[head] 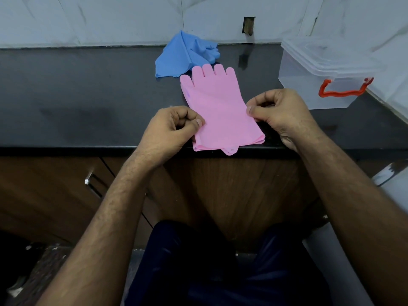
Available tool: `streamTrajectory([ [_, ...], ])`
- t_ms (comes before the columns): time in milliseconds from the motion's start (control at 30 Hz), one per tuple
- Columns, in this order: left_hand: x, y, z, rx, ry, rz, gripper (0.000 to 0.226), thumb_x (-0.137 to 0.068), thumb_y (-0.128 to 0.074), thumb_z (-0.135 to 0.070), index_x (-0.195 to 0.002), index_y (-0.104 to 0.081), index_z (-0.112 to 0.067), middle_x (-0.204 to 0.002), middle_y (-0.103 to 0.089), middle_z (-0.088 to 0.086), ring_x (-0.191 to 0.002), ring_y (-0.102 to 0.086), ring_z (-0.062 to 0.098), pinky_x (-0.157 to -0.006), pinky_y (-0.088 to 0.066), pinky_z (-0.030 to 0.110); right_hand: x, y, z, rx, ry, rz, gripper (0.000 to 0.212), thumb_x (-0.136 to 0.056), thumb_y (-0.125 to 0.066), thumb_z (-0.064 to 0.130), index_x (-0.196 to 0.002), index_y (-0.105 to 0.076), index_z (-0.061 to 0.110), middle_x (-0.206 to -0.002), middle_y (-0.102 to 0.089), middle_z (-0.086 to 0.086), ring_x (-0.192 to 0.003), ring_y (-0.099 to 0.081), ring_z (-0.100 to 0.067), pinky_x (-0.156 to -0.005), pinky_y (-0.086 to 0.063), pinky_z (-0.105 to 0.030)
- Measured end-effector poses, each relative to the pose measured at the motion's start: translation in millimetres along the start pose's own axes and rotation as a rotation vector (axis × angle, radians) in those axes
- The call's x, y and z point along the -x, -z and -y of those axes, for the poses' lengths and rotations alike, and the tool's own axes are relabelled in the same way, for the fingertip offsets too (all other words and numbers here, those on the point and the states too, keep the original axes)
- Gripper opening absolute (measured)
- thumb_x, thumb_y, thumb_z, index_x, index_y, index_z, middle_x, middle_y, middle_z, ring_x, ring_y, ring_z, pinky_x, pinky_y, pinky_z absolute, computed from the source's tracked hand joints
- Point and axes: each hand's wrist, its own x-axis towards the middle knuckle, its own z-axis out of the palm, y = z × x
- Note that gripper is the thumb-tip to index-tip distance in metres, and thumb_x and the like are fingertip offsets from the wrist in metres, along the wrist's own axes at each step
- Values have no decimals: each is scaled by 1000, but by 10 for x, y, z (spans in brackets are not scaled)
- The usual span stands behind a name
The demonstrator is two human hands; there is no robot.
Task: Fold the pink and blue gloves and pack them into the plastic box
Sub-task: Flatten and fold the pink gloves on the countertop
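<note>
A: So, what sits on the dark countertop [88, 102], going left to right?

B: At ten o'clock from the centre, a cabinet handle [92, 184] shows below the counter edge. The left hand [172, 129] pinches the left edge of the pink gloves [218, 109] between thumb and curled fingers. The gloves lie flat, fingertips toward twelve o'clock, cuffs hanging just over the counter's front edge.

A: And the blue ones?

B: The blue gloves [183, 54] lie crumpled at eleven o'clock from the pink pair, touching them, against the wall. The right hand [280, 113] pinches the pink gloves' right edge likewise.

A: Where is the box?

B: The plastic box [313, 85] stands at two o'clock, lid on, red latch [344, 90] facing front, well apart from the gloves.

A: Anything unclear?

B: How many pink gloves are stacked is hard to tell; the box's contents are hazy.
</note>
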Motion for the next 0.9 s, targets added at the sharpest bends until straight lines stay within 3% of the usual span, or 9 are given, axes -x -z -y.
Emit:
streamTrajectory([
  [167, 7, -9, -8, -15, -9, -1, 10, -97, -68, -23, -97, -77, -18, -86, -77, 13, -75, -67, 21, -79, -56, 36, 1, -15, -30, 2, 68, 16, 18, -80, -80, 0, -96, -77, 8, -88, -76, -11, -75, -67, -16, -78, -62, -28],
  [300, 17, 5, -11, -26, -11, -27, 10, -96, -68, -21, -97, -78, -18, -88, -78, 14, -86, -72, 39, -87, -61, 45, 8, -30, -53, 59, 107, 32, 16, -79, -82, 4, -93, -78, 11, -85, -77, -7, -72, -68, -12, -80, -61, -26],
  [400, 30, 13, -21, -30, -9, -33, 10, -96, -68, -21, -97, -78, -19, -87, -77, 14, -88, -71, 41, -90, -60, 48, 1, -34, -61, 67, 117, 33, 15, -79, -83, 6, -92, -79, 13, -82, -76, -6, -70, -66, -11, -79, -61, -25],
  [500, 34, -3, -9, -85, -14, -71, 10, -93, -69, -19, -93, -78, -23, -81, -76, 7, -72, -68, 27, -76, -60, 35, -2, -42, -71, 79, 125, 28, 14, -80, -83, 7, -91, -79, 14, -81, -76, -4, -69, -64, -10, -79, -61, -25],
  [567, 35, -25, 12, -147, -21, -103, 14, -90, -68, -15, -88, -77, -26, -73, -73, -3, -59, -58, 7, -62, -51, 20, -2, -45, -74, 91, 126, 29, 14, -80, -82, 8, -91, -79, 15, -80, -76, -3, -68, -63, -10, -79, -61, -25],
  [633, 39, -39, 21, -171, -26, -118, 15, -88, -68, -14, -87, -77, -27, -71, -69, -7, -58, -53, -1, -60, -46, 14, -5, -48, -78, 93, 132, 34, 14, -80, -82, 8, -91, -79, 15, -78, -75, -2, -66, -62, -8, -79, -60, -25],
  [700, 39, -39, 26, -209, -46, -140, 16, -87, -70, -16, -95, -77, -28, -87, -67, -8, -72, -56, -2, -68, -46, 14, -11, -51, -83, 99, 135, 36, 13, -81, -82, 8, -91, -79, 15, -73, -73, 2, -63, -60, -4, -77, -58, -23],
  [767, 27, -30, 19, -280, -75, -135, 29, -88, -70, -16, -113, -74, -29, -114, -60, -8, -104, -55, 3, -83, -41, 14, -12, -53, -83, 112, 143, 36, 12, -82, -81, 9, -91, -79, 16, -69, -70, 8, -59, -56, -2, -74, -56, -22],
  [900, 3, 16, -4, -334, -123, 17, 61, -89, -58, -4, -141, -58, -36, -160, -34, -12, -147, -27, 8, -106, -27, 12, 27, -52, -55, 166, 196, -17, 8, -90, -74, 28, -94, -78, 22, -85, -75, 7, -77, -69, -14, -78, -60, -31],
])
